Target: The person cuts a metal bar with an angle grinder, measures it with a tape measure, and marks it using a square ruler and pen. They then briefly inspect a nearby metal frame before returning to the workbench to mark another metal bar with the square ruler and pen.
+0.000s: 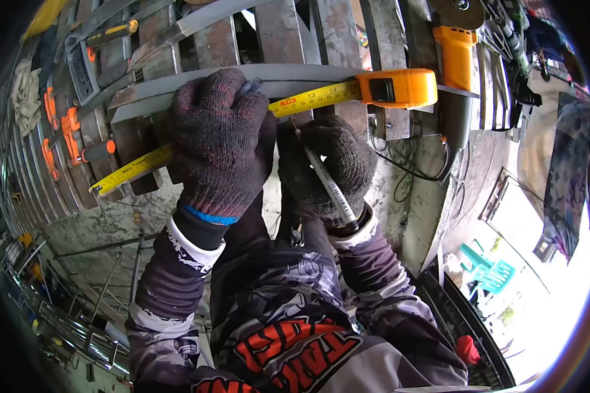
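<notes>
My left hand (pixel 223 141), in a dark knit glove, is closed over the yellow tape blade (pixel 314 97) and lies against a curved flat metal strip (pixel 154 87). A small dark bluish piece (pixel 250 86) sticks out between its fingers. The orange tape measure (pixel 406 88) rests at the blade's right end, over the metal pieces. Past my left hand the blade's free end (pixel 128 171) slants down to the left. Just below the blade, my right hand (pixel 334 157), gloved too, is closed around a white marker pen (pixel 331 183), its tip pointing up towards the tape.
The workbench has metal slats (pixel 278 42). An orange angle grinder (pixel 455 56) with a disc and cable lies at the right. Several orange clamps (pixel 72 134) and a yellow-black handled tool (pixel 113 31) are at the left. A teal plastic chair (pixel 491 272) stands lower right.
</notes>
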The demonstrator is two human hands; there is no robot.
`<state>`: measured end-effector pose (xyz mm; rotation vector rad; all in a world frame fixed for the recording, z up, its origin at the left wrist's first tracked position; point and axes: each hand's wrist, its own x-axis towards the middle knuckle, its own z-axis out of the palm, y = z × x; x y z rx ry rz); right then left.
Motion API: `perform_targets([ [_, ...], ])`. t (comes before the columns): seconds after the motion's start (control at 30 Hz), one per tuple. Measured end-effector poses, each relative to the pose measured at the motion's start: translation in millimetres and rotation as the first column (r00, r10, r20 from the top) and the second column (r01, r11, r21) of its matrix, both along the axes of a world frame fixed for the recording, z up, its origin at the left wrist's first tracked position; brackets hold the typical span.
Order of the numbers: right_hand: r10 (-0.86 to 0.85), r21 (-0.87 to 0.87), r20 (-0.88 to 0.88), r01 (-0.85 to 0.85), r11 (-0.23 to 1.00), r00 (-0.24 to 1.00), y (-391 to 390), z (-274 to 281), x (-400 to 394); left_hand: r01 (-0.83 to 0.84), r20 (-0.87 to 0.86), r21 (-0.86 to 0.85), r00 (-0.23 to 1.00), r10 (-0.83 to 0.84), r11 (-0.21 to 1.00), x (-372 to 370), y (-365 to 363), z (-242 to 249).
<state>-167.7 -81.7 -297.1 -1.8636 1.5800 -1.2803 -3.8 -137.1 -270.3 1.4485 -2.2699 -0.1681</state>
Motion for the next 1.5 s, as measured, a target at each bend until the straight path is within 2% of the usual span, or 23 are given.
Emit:
perform_targets([
  [0.53, 0.049, 0.032, -0.004, -0.049, 0.998, 0.999, -2.4, 2.9, -1.3, 0.014, -0.028, -0.003, 1.000, -0.014, 1.000, 0.9, 0.3, -1.2],
  [0.7, 0.019, -0.028, -0.043, -0.020, 0.999, 0.999, -2.4, 0.6, -0.6, 0.015, -0.009, 0.006, 1.000, -0.015, 1.000, 1.5, 0.7, -1.2],
  [1.23, 0.022, 0.020, -0.005, -0.021, 1.000, 1.000, -2.4, -1.0, -0.8, 0.016, -0.020, 0.028, 1.000, -0.015, 0.999, 1.4, 1.2, 0.4],
  [1.5, 0.012, 0.022, -0.051, -0.011, 1.000, 0.999, -2.6, 3.1, -0.4, 0.009, 0.001, 0.016, 1.000, -0.009, 1.000, 1.6, 0.7, -1.1],
])
